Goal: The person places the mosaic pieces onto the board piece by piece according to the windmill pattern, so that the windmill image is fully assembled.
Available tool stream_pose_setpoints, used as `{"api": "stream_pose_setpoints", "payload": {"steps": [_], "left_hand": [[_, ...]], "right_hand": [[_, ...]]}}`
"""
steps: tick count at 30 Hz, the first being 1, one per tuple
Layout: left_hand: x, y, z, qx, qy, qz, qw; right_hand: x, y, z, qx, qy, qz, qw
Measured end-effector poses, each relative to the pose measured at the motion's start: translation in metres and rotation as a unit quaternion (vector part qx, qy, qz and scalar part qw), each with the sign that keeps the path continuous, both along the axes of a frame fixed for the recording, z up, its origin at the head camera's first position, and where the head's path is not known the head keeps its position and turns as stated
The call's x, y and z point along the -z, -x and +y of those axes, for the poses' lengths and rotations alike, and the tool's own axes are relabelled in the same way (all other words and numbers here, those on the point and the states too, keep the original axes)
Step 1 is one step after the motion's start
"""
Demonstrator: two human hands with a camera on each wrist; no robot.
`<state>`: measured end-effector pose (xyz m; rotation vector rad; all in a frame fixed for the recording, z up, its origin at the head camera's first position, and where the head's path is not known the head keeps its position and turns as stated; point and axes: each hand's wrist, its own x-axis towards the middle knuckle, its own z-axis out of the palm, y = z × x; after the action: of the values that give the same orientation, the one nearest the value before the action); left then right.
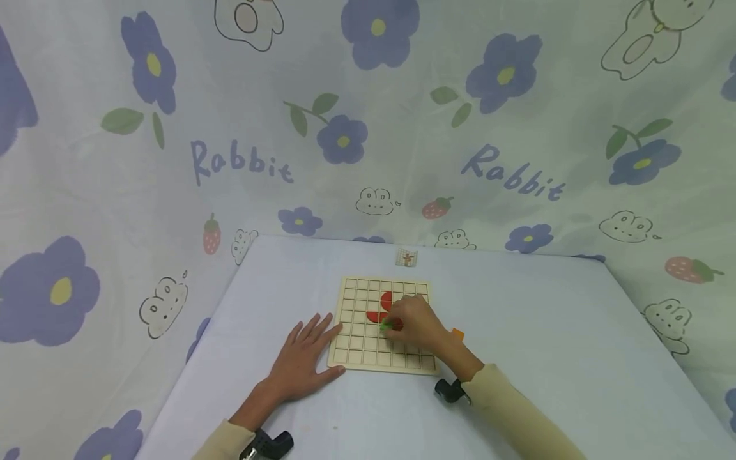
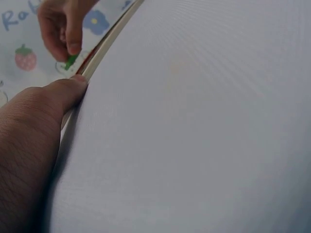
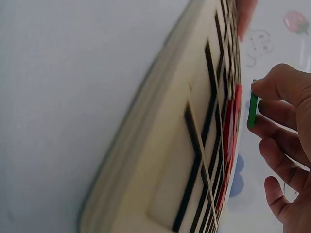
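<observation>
My right hand (image 1: 413, 321) is over the middle of a square wooden grid board (image 1: 354, 345), pinching a small flat green piece (image 3: 252, 109) between thumb and fingers. Red rounded pieces (image 1: 386, 300) lie in cells of the board, some partly hidden behind that hand. The left hand (image 1: 305, 358) lies flat with fingers spread at the board's left edge. Its thumb (image 2: 73, 87) touches the board's rim in the left wrist view.
A small orange piece (image 1: 457, 334) lies on the white table right of the board, partly behind the right wrist. Beyond the board's far edge is a small patterned card (image 1: 406, 257). A printed cloth (image 1: 368, 128) hangs behind the table.
</observation>
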<state>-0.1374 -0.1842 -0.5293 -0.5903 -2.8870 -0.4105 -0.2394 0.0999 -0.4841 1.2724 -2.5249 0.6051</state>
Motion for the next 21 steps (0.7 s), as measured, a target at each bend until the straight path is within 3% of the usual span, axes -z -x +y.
{"api": "stream_pose_setpoints", "payload": {"steps": [16, 21], "left_hand": [[0.001, -0.001, 0.0, -0.005, 0.002, -0.02, 0.9998], [0.001, 0.0, 0.0, -0.005, 0.001, -0.022, 0.9998]], "right_hand": [[0.002, -0.005, -0.012, -0.021, -0.093, 0.028, 0.995], [0.001, -0.007, -0.011, -0.003, -0.122, 0.019, 0.992]]}}
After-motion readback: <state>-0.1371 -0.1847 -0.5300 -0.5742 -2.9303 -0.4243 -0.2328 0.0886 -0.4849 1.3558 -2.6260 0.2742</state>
